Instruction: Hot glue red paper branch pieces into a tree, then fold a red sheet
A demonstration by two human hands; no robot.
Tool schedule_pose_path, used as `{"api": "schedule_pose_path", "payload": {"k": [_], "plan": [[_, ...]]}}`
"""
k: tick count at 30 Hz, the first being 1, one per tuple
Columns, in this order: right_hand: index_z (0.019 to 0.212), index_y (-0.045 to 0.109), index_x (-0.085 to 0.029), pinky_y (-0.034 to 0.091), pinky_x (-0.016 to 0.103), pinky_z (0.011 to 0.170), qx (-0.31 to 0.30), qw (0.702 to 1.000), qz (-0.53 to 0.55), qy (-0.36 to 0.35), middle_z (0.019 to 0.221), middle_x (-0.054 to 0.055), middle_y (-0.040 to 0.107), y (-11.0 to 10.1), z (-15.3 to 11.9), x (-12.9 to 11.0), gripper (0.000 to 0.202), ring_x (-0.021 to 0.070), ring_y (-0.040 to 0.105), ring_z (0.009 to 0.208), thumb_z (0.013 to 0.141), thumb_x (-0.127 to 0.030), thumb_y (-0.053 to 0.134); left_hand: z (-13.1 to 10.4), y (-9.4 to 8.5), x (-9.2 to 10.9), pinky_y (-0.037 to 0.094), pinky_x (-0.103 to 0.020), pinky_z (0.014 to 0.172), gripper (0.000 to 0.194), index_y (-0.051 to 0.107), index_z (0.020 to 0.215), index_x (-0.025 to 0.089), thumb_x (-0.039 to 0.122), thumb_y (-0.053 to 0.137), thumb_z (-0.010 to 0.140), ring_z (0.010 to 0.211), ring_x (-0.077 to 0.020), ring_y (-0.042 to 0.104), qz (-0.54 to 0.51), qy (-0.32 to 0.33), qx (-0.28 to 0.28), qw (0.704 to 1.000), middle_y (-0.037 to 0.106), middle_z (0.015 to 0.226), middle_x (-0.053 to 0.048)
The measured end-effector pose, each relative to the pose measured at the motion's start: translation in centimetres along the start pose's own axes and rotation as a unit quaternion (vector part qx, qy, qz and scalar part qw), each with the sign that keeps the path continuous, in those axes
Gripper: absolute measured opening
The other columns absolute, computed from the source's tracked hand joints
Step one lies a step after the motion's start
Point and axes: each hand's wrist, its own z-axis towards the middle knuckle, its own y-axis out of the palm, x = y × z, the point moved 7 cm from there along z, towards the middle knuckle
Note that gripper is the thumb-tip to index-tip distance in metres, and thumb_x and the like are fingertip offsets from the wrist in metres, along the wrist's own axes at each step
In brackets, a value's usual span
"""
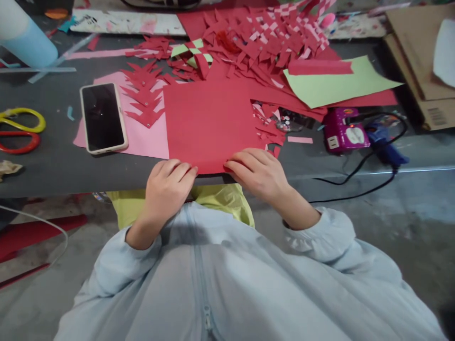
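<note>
A sheet of red paper (211, 118) lies flat at the front of the table. My left hand (169, 184) grips its near left corner, fingers curled over the edge. At the near right corner my right hand (258, 173) holds the same edge, its thumb out of sight beneath. Part of a pink sheet (142, 142) shows to the left, with red pointed paper cut-outs (145, 94) lying on it. A phone (104, 118) with a dark screen rests on the pink sheet's left side.
Scissors (21, 130) with yellow and red handles lie far left, near a bottle of blue liquid (31, 42). Red paper pieces (256, 42) pile up behind. A light green sheet (327, 87), a purple box (344, 132), a blue glue gun (386, 147) and cardboard (419, 57) are at right.
</note>
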Motion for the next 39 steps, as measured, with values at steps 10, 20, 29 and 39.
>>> {"api": "schedule_pose_path", "payload": {"k": [10, 20, 29, 39], "plan": [[0.088, 0.071, -0.021, 0.041, 0.035, 0.076, -0.018, 0.997, 0.038, 0.063, 0.09, 0.009, 0.07, -1.1, 3.1, -3.0, 0.031, 0.0223, 0.054, 0.086, 0.1, -0.033, 0.046, 0.4, 0.1, -0.7, 0.05, -0.039, 0.08, 0.025, 0.073, 0.1, 0.021, 0.023, 0.048, 0.098, 0.085, -0.022, 0.068, -0.019, -0.043, -0.016, 0.999, 0.076, 0.092, -0.006], [0.075, 0.068, -0.018, 0.037, 0.033, 0.067, -0.102, 0.982, 0.052, 0.153, 0.074, 0.006, 0.065, -0.2, 5.0, -1.9, 0.028, 0.0206, 0.055, 0.072, 0.094, -0.036, 0.058, 1.3, 0.0, -1.1, 0.051, -0.036, 0.074, 0.024, 0.071, 0.101, 0.018, 0.023, 0.048, 0.098, 0.077, -0.0215, 0.067, 0.012, -0.057, -0.007, 0.998, 0.075, 0.086, -0.006], [0.079, 0.067, -0.017, 0.036, 0.032, 0.065, -0.174, 0.963, 0.08, 0.19, 0.079, 0.007, 0.07, 0.7, 6.2, -0.9, 0.025, 0.0215, 0.062, 0.077, 0.095, -0.034, 0.059, 1.2, -0.5, -2.5, 0.053, -0.037, 0.08, 0.019, 0.068, 0.104, 0.022, 0.019, 0.051, 0.095, 0.082, -0.0205, 0.069, -0.085, -0.101, -0.017, 0.991, 0.077, 0.092, -0.004], [0.087, 0.068, -0.016, 0.035, 0.031, 0.07, -0.254, 0.94, 0.114, 0.199, 0.087, 0.008, 0.072, 1.2, 7.0, -0.6, 0.027, 0.0224, 0.064, 0.087, 0.098, -0.036, 0.053, 1.2, -1.1, -3.6, 0.047, -0.035, 0.083, 0.017, 0.068, 0.093, 0.019, 0.025, 0.052, 0.097, 0.079, -0.0186, 0.066, -0.06, -0.119, -0.01, 0.991, 0.075, 0.086, -0.003]]}}
